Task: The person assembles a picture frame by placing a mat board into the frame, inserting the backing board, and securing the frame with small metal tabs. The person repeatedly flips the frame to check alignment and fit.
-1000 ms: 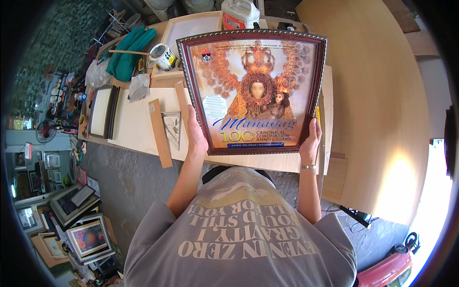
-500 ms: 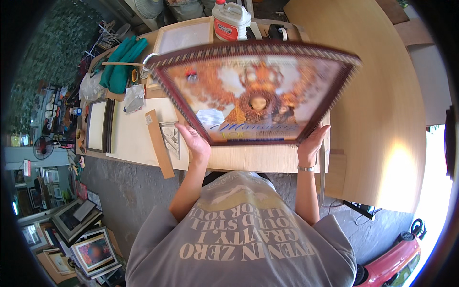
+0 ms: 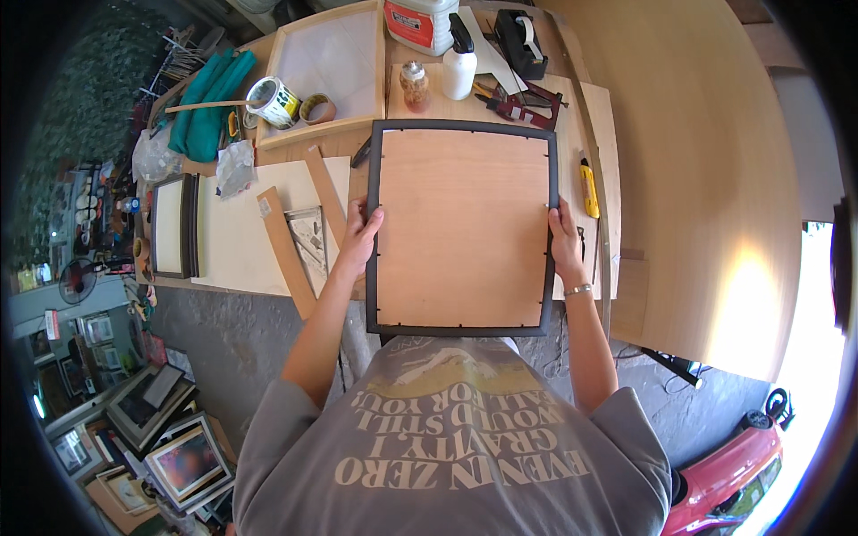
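A picture frame (image 3: 463,228) lies back side up at the near edge of the worktable, its lower end reaching past the edge toward my shirt. Its dark border surrounds a plain brown backing board, with small dark tabs along the inner edges. The picture side is hidden underneath. My left hand (image 3: 361,234) grips the left border, thumb on top. On the opposite border my right hand (image 3: 565,239) holds on at about the same height. Whether the frame rests fully on the table I cannot tell.
Beyond the frame stand a glass jar (image 3: 415,87), a white spray bottle (image 3: 459,71), a tape dispenser (image 3: 521,45) and a dark red staple gun (image 3: 527,105). A yellow cutter (image 3: 589,188) lies to the right. Cardboard strips (image 3: 286,250) and a paint tub (image 3: 274,103) are at left.
The frame was raised and tilted, its picture side toward me. Now it is turned over and lowered closer to me, backing board up. Both hands still hold its sides.
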Demonstrator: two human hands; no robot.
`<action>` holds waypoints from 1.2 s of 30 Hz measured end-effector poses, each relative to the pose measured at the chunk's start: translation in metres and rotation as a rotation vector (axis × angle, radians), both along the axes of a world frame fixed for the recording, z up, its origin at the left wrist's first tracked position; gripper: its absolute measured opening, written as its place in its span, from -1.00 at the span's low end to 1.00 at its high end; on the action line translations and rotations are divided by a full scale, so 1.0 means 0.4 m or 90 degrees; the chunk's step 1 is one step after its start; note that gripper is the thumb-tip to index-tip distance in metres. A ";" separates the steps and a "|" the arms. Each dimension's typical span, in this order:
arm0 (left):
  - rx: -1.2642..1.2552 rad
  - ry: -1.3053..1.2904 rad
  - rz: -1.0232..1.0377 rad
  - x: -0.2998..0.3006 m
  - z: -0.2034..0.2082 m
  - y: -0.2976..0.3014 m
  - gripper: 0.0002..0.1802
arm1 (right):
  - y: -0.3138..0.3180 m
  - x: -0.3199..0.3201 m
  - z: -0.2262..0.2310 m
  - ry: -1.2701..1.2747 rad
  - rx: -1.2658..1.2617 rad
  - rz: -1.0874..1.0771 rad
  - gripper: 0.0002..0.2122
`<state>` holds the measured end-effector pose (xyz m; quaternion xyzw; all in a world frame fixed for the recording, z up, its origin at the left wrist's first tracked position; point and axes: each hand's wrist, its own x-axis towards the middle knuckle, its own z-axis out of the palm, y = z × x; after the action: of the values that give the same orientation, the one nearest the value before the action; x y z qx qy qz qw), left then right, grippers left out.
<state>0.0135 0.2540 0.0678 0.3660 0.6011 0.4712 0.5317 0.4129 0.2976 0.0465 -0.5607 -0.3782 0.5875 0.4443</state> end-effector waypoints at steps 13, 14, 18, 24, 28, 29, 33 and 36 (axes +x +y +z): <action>-0.010 0.322 0.162 0.023 -0.261 0.079 -0.53 | 0.080 -0.066 -0.264 -0.528 0.157 0.021 -0.61; -0.024 0.340 0.155 0.023 -0.261 0.084 -0.53 | 0.081 -0.066 -0.273 -0.558 0.128 0.016 -0.62; -0.044 0.491 0.116 0.034 -0.243 0.108 -0.54 | 0.093 -0.064 -0.279 -0.601 0.173 0.006 -0.63; -0.030 0.500 0.069 0.035 -0.208 0.146 -0.56 | 0.123 -0.064 -0.221 -0.658 0.152 0.004 -0.61; -0.048 0.477 -0.021 -0.016 -0.204 0.183 -0.59 | 0.152 -0.053 -0.180 -0.634 0.068 0.074 -0.56; -0.067 0.478 -0.039 -0.029 -0.204 0.195 -0.60 | 0.162 -0.049 -0.173 -0.631 0.057 0.088 -0.55; -0.131 0.496 -0.088 -0.049 -0.197 0.230 -0.63 | 0.207 -0.041 -0.151 -0.658 0.112 0.155 -0.57; -0.141 0.542 -0.093 -0.039 -0.178 0.238 -0.66 | 0.222 -0.045 -0.137 -0.686 0.138 0.178 -0.58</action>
<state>-0.0020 0.3493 -0.0033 0.5096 0.7858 0.1723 0.3051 0.3948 0.3863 -0.0085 -0.6771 -0.6805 0.2292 0.1611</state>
